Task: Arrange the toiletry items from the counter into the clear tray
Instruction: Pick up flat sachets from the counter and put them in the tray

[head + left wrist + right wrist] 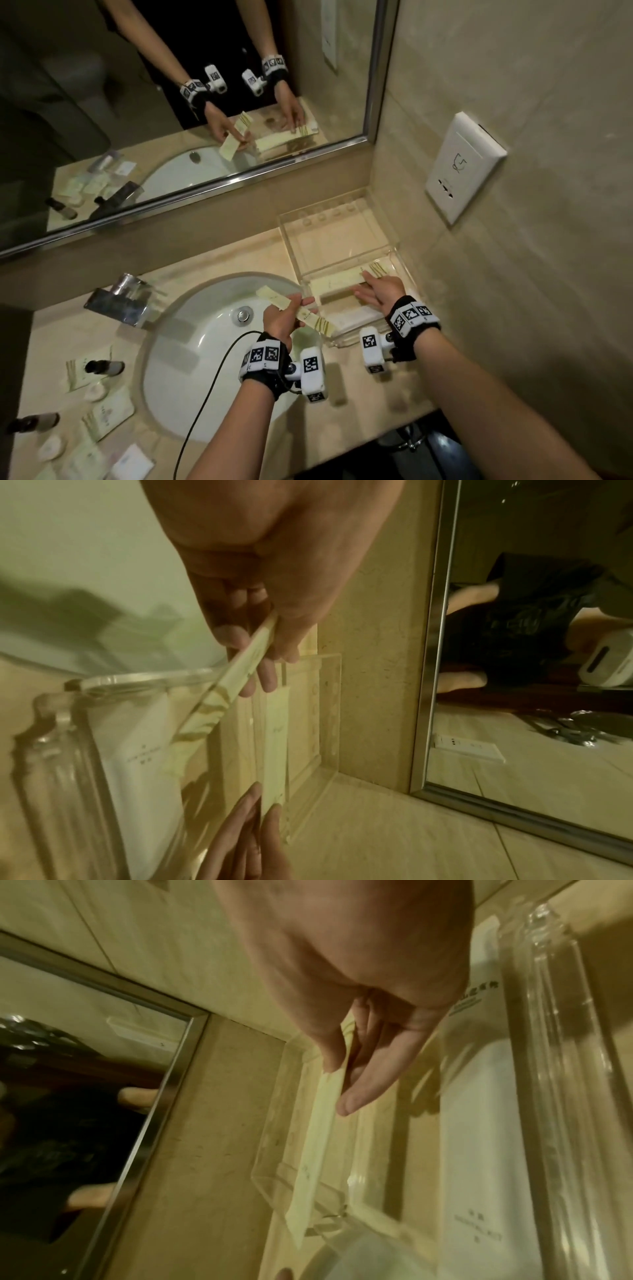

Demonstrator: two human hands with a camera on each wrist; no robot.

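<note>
The clear tray (394,240) stands on the counter right of the sink, against the mirror wall. My right hand (376,291) reaches into it and holds one end of a long pale yellow packet (337,282) between thumb and fingers; the packet (315,1150) lies along the tray floor. A white packet (356,318) lies in the tray's front part. Over the sink's right rim, my left hand (284,315) pinches a second long pale packet (308,317) just left of the tray. In the left wrist view that packet (246,658) hangs above the tray wall (329,710).
The white sink (191,359) has a chrome faucet (120,301) at its back. On the left counter lie two dark bottles (104,367), round soaps (94,392) and several pale packets (109,413). A black cable (212,377) crosses the sink. A wall socket (462,168) sits at the right.
</note>
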